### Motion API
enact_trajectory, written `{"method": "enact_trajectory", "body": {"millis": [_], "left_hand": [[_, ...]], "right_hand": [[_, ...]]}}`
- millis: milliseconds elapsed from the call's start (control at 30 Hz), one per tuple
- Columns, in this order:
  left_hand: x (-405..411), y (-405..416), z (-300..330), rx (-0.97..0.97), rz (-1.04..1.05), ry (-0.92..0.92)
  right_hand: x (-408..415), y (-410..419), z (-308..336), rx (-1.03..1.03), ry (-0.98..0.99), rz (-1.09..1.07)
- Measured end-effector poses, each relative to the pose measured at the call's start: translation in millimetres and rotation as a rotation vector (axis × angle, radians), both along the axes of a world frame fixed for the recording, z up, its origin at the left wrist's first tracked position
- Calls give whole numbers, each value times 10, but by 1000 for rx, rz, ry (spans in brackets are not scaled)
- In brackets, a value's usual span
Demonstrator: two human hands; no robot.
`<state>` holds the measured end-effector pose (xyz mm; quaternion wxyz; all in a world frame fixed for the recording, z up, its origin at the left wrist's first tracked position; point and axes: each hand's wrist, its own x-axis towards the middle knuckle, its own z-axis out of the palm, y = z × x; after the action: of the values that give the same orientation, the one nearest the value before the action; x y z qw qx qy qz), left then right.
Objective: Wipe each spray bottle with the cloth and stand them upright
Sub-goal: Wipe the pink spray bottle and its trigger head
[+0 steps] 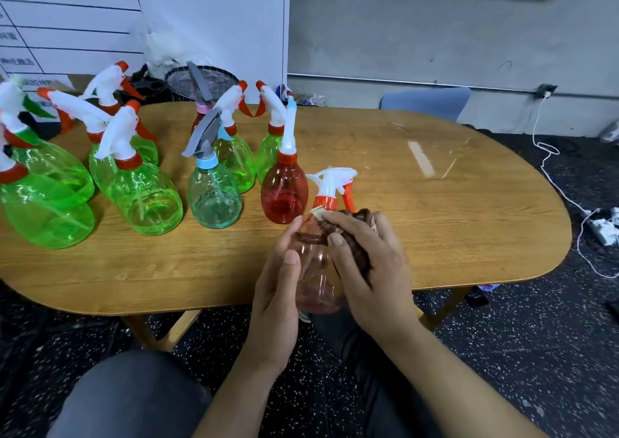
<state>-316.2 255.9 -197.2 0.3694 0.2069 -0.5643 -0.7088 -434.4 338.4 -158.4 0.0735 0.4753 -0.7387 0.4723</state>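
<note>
Two hands are working one pale red spray bottle (pixel 316 270), which I am holding upright at the tabletop's (pixel 435 236) six o'clock edge. My left hand (pixel 279 290) is curling round its body, and my right hand (pixel 365 263) is pressing a bunched brown cloth (pixel 356 236) against its shoulder. At eleven o'clock from it, a darker red bottle (pixel 284 189) is standing, with green bottles (pixel 140 186) grouped toward nine o'clock.
</note>
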Motion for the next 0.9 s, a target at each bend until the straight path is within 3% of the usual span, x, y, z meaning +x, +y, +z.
{"method": "enact_trajectory", "body": {"millis": [300, 433, 500, 600, 733, 900], "left_hand": [[71, -50, 19, 50, 4, 14], [48, -22, 82, 56, -18, 24], [26, 6, 110, 51, -29, 35], [3, 47, 138, 65, -45, 56], [-7, 68, 93, 56, -46, 14], [14, 70, 14, 48, -44, -20]], "right_hand": [[195, 273, -337, 16, 258, 277], [198, 263, -258, -102, 30, 161], [177, 187, -223, -218, -274, 7], [159, 73, -247, -345, -748, -49], [216, 56, -316, -386, -789, -41], [229, 93, -327, -333, -610, -66]]}}
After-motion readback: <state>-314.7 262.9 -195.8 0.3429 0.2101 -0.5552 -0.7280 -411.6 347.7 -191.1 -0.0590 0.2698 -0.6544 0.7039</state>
